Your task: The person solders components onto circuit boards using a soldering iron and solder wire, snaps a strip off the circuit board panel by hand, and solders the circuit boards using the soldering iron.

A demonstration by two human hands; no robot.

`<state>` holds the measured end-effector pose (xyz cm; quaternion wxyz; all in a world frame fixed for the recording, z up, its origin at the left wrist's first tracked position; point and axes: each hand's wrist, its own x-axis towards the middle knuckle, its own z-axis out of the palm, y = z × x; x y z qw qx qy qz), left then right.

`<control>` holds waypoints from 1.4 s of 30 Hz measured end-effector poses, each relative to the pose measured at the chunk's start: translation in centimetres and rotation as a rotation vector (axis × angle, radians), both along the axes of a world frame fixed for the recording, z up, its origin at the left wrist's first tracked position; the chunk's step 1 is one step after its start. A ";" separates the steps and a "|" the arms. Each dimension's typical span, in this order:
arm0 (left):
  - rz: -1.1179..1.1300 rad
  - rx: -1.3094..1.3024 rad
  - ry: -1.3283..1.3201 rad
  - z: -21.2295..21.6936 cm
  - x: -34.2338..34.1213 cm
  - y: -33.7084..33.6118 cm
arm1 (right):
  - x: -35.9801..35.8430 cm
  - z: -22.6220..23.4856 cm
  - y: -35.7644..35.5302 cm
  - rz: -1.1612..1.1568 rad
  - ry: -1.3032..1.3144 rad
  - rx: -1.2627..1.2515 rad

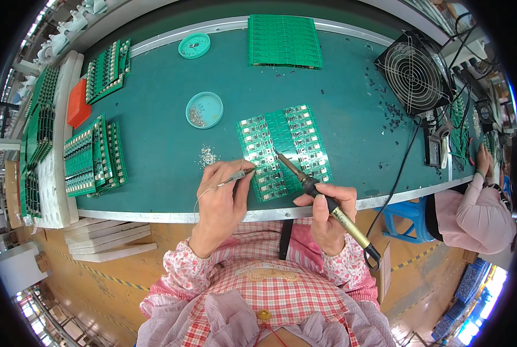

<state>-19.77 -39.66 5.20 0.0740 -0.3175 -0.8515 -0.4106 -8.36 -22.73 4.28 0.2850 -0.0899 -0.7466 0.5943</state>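
Observation:
A green circuit board panel, with rows of small components along both sides, lies on the bench in front of me. My right hand grips a soldering iron by its handle, and the iron's tip is at a component in the panel's left block. Closed around a slim pen-like tube, my left hand is at the panel's left edge. A thin wire loops back from the tube. Whether the tube's dark tip touches the board I cannot tell.
Two turquoise dishes hold small parts, and loose parts lie near my left hand. Board stacks stand at the back and left, beside a red box. A black fan and the iron's cord are right. Another person sits far right.

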 end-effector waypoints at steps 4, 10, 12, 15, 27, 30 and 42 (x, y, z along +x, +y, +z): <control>-0.002 -0.004 0.004 0.1 0.0 0.0 | -0.6 0.7 -0.5 0.110 0.097 -0.102; -0.011 0.012 0.018 0.0 0.0 0.0 | -1.8 0.7 -0.6 0.206 0.271 -0.098; -0.012 0.014 0.022 0.1 -0.1 0.0 | -2.0 0.9 -0.5 0.223 0.276 -0.085; -0.009 0.015 0.022 0.0 0.0 0.0 | -2.2 0.9 -0.4 0.244 0.281 -0.060; -0.016 0.025 0.013 0.1 -0.1 0.0 | -2.3 1.0 -0.4 0.252 0.273 -0.024; -0.006 0.015 0.017 0.0 -0.1 0.0 | -1.9 1.0 -0.4 0.203 0.245 -0.037; -0.001 0.009 0.017 0.0 0.0 0.0 | -0.4 0.4 -0.7 0.035 -0.106 -0.071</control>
